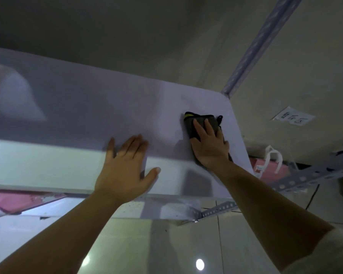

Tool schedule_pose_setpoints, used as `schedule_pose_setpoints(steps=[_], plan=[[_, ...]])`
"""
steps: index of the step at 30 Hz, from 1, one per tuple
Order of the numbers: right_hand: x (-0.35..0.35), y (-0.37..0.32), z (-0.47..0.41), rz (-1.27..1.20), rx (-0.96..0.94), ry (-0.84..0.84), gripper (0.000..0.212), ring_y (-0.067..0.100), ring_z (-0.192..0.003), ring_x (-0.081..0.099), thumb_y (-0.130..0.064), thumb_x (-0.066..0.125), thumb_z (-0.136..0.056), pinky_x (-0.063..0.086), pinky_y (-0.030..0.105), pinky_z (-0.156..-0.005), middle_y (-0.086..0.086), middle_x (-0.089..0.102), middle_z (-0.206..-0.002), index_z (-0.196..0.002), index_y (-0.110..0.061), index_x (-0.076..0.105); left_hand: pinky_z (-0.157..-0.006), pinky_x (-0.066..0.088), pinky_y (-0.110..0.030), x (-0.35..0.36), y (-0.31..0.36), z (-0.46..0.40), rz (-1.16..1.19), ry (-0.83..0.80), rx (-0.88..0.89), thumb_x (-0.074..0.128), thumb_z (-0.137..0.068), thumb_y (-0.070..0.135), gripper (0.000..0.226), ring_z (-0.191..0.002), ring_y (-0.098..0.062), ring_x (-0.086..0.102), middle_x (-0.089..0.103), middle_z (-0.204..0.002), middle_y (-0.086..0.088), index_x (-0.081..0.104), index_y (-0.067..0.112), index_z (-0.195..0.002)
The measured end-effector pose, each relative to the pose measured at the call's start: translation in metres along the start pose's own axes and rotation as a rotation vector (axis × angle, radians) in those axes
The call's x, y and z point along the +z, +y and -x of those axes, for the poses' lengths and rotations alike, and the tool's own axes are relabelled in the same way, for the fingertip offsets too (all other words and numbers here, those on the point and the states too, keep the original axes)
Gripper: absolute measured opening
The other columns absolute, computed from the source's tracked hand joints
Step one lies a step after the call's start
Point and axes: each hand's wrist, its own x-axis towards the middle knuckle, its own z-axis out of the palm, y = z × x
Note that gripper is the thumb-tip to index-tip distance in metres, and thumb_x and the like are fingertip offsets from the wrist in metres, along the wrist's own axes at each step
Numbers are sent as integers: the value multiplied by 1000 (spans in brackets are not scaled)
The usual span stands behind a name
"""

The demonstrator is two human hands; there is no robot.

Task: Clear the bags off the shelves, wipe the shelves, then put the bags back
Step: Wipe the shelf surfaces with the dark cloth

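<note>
Left hand [125, 165] spread flat over the front edge of the white shelf [77, 107], right hand [210, 145] flat with straight fingers pressing a dark cloth [201, 123] near the shelf's far right corner, pink bag [265, 167] beyond, lower right.

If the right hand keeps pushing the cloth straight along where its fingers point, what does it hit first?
Probably nothing on the shelf: the right hand presses the cloth flat, and only bare shelf lies ahead up to its far edge. Beyond looks like wall, though depth is unclear.
</note>
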Motion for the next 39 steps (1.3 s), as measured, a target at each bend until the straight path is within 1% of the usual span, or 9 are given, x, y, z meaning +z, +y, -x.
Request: schedule_pose_setpoints(steps=[4, 6, 10, 13, 15, 24, 30, 35, 39], plan=[[22, -21, 53, 19, -261, -11, 63, 24, -147, -4, -51, 25, -86, 6, 56, -115, -11, -2, -160, -146, -51, 6, -113, 17, -58, -4, 0, 5, 10, 26, 6, 30, -90, 54, 67, -132, -27, 43, 50, -140, -14, 53, 6, -132], [20, -13, 57, 17, -278, -32, 64, 20, -147, -4, -51, 25, -84, 6, 54, -115, -14, -3, -160, -145, -52, 5, -113, 15, -59, -8, -10, 16, -2, 24, 1, 27, -94, 52, 67, -135, -27, 41, 47, -143, -14, 50, 4, -135], [14, -5, 44, 3, -9, 34, 59, 25, -147, 2, -45, 36, -94, 11, 58, -113, -9, 1, -160, -147, -47, 9, -114, 11, -61, -23, -61, 46, -84, -28, 8, 19, -95, 58, 73, -139, -26, 35, 44, -146, -13, 46, 5, -139], [22, -36, 50, -97, 263, 84, 58, 30, -146, 0, -41, 34, -95, 10, 63, -111, -6, 1, -161, -148, -44, 11, -115, 7, -60, -36, -105, 57, -105, -48, -27, 18, -94, 63, 77, -141, -27, 31, 42, -148, -12, 44, 6, -139], [27, -68, 58, -140, 327, 82, 58, 34, -146, -3, -40, 32, -96, 8, 66, -110, -4, -1, -161, -149, -42, 10, -116, 3, -58, -43, -129, 61, -109, -51, -41, 18, -93, 65, 78, -141, -28, 31, 42, -147, -12, 45, 7, -138], [85, -249, 106, -49, -63, 118, 58, 33, -146, -1, -39, 36, -94, 5, 64, -112, -6, 3, -161, -148, -42, 13, -116, 7, -54, -66, -211, 105, -166, -81, -12, 19, -95, 59, 75, -140, -26, 33, 43, -147, -11, 45, 5, -140], [84, -241, 109, -3, -231, 48, 60, 25, -146, 3, -48, 30, -90, 10, 57, -114, -10, 6, -160, -147, -47, 10, -117, -5, -47, -86, -279, 132, -225, -138, -28, 18, -96, 57, 74, -141, -24, 28, 35, -151, -10, 36, 3, -144], [73, -165, 141, -24, 112, 142, 64, 23, -146, 5, -50, 23, -86, 12, 59, -114, -7, 6, -160, -148, -42, 12, -116, 3, -52, -88, -293, 141, -217, -176, 29, 17, -96, 58, 77, -141, -24, 28, 34, -151, -12, 34, 2, -144], [68, -148, 147, -64, 335, 129, 56, 27, -146, -1, -42, 31, -98, 7, 58, -115, -4, 1, -161, -149, -41, 8, -116, 11, -55, -80, -292, 143, -198, -178, 10, 16, -93, 63, 83, -144, -24, 22, 29, -154, -12, 30, 1, -146]])
